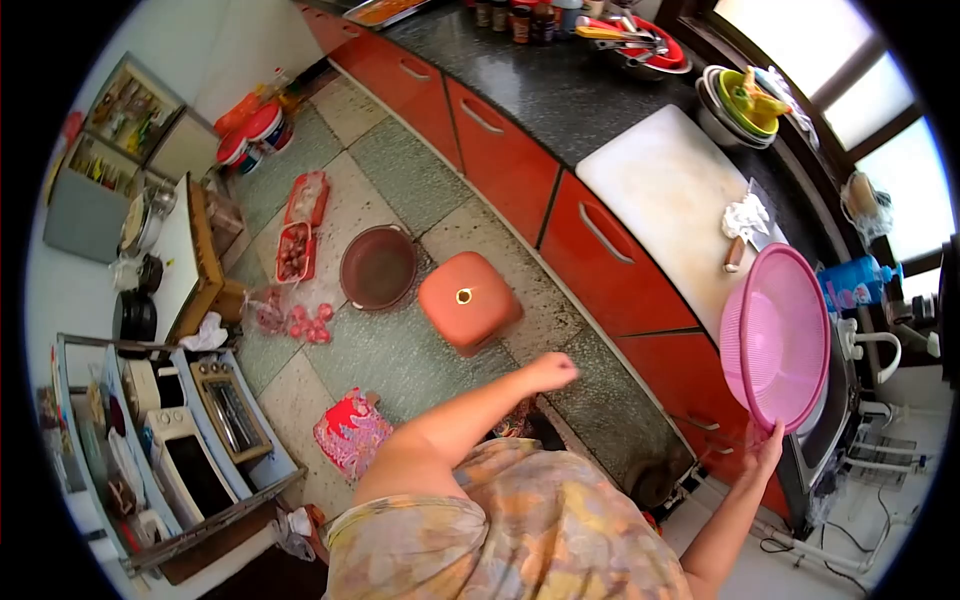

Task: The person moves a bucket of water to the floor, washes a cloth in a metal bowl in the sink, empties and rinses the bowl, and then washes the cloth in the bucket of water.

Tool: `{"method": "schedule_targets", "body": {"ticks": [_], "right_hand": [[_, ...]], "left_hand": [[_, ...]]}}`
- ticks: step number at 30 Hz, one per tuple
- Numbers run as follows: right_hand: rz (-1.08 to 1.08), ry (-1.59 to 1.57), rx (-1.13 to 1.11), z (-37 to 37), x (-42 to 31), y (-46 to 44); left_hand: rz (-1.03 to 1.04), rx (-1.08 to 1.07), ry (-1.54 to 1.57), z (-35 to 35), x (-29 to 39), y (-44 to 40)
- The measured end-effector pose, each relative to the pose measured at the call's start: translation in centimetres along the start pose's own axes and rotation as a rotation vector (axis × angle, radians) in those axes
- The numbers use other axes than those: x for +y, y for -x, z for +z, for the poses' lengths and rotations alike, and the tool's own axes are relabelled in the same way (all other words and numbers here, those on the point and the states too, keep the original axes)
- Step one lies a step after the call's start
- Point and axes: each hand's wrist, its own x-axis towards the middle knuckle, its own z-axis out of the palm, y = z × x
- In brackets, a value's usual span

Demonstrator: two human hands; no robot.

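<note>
My right hand (764, 452) grips the near rim of a pink plastic colander (776, 340), which is tilted on its side by the sink (826, 450). My left hand (553, 372) is closed in a loose fist in front of my body, with nothing visible in it. Below and beyond that hand stands an orange-red stool (470, 300) on the floor. Left of the colander, a large white cutting board (650, 190) lies on the dark counter. A cleaver with a wooden handle (735, 254) rests on it, partly covered by a crumpled white cloth or paper (745, 216).
A brown basin (378, 267) sits on the tiled floor near red baskets (296, 252) of onion-like produce. Stacked bowls (735, 110) and a red bowl of utensils (650, 45) stand along the counter. A faucet (870, 345) rises behind the sink. Shelves with ovens (185, 460) line the left.
</note>
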Motion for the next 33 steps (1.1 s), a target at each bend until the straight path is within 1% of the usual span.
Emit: {"method": "schedule_targets", "body": {"ticks": [1,2,3,4,5,6,7,9,10,11,13,15,17,19,20,21,23,25,27,28,30,31,33], "right_hand": [[0.004,-0.092,-0.045,0.4,-0.6,0.6],[0.008,-0.184,-0.091,1.1,-1.2,1.2],[-0.057,-0.247,-0.167,4.7,-0.2,1.0],[-0.001,-0.364,-0.187,5.3,-0.2,2.9],[0.057,-0.478,-0.199,5.5,0.0,4.6],[0.098,-0.485,-0.203,5.2,0.5,6.1],[0.106,-0.471,-0.219,5.0,1.0,6.6],[0.129,-0.495,-0.336,4.1,3.2,6.7],[0.139,-0.438,-0.414,3.1,4.8,6.0],[0.182,-0.377,-0.404,2.7,6.5,6.0],[0.339,-0.181,-0.475,0.9,11.4,4.4],[0.487,0.006,-0.363,1.5,15.0,6.4],[0.566,0.212,-0.403,1.4,19.2,6.7],[0.622,0.328,-0.323,3.3,21.1,9.2],[0.625,0.415,-0.339,4.1,21.6,10.1],[0.625,0.418,-0.344,4.7,22.0,10.3],[0.536,0.456,-0.513,6.4,22.8,10.7],[0.493,0.485,-0.489,9.8,23.0,12.1],[0.317,0.578,-0.526,13.3,23.5,13.7],[0.344,0.543,-0.517,15.0,23.9,14.1],[0.373,0.54,-0.529,18.1,24.8,14.6],[0.405,0.533,-0.545,19.7,25.4,14.9],[0.39,0.546,-0.486,23.0,27.6,16.0]], "left_hand": [[-0.023,0.01,0.014,0.4,-0.2,1.1],[-0.09,-0.016,-0.075,-0.7,-3.0,2.0],[-0.141,0.121,-0.038,-5.3,-4.9,-0.1],[-0.258,0.175,0.021,-6.4,-8.2,2.2],[-0.338,0.317,0.007,-7.1,-10.6,5.0],[-0.313,0.587,0.074,-7.1,-12.8,9.0],[-0.355,0.682,0.152,-7.8,-16.3,11.2],[-0.487,0.889,0.501,-8.1,-16.6,17.1],[-0.5,0.895,0.555,-7.7,-17.3,19.8],[-0.512,0.899,0.606,-7.0,-18.5,22.4],[-0.592,0.802,0.52,-5.3,-22.8,26.9],[-0.719,0.806,0.408,-3.5,-23.0,30.4],[-0.749,0.808,0.414,-2.2,-23.1,32.6],[-0.771,0.812,0.425,-2.3,-22.3,33.6],[-0.773,0.855,0.454,-2.5,-21.5,33.9],[-0.774,0.896,0.481,-3.0,-21.2,34.1],[-0.764,0.876,0.479,-5.0,-21.9,34.1],[-0.757,0.851,0.476,-7.2,-23.0,33.8],[-0.652,0.913,0.486,-10.0,-23.7,33.2],[-0.655,0.907,0.491,-11.4,-23.8,32.8],[-0.34,1.092,0.128,-15.1,-24.1,32.0],[-0.346,1.084,0.138,-17.3,-25.1,31.5],[-0.421,0.923,0.096,-22.2,-27.8,30.6]]}}
